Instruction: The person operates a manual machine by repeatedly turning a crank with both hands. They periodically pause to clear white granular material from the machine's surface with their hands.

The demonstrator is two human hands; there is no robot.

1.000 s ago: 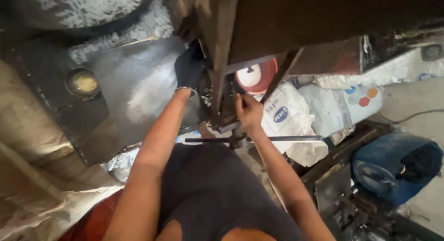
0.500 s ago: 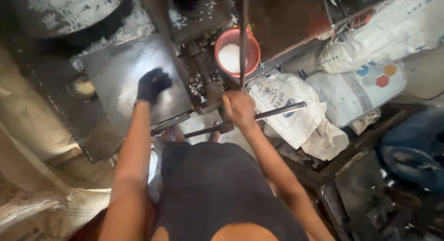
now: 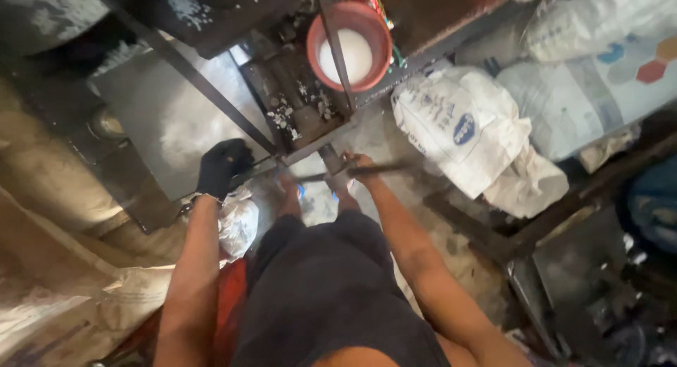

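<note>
My only view comes from the head camera, looking steeply down past my torso (close enough to crop the elbows). It faces the metal frame (image 3: 282,138) and floor ahead.

You are standing in a rough workshop: a grimy steel machine frame (image 3: 211,92) with a dark metal plate (image 3: 162,120), a red bucket (image 3: 349,50) of white powder, stuffed white woven sacks (image 3: 458,127) heaped alongside, and a dusty concrete floor (image 3: 451,233)
</note>
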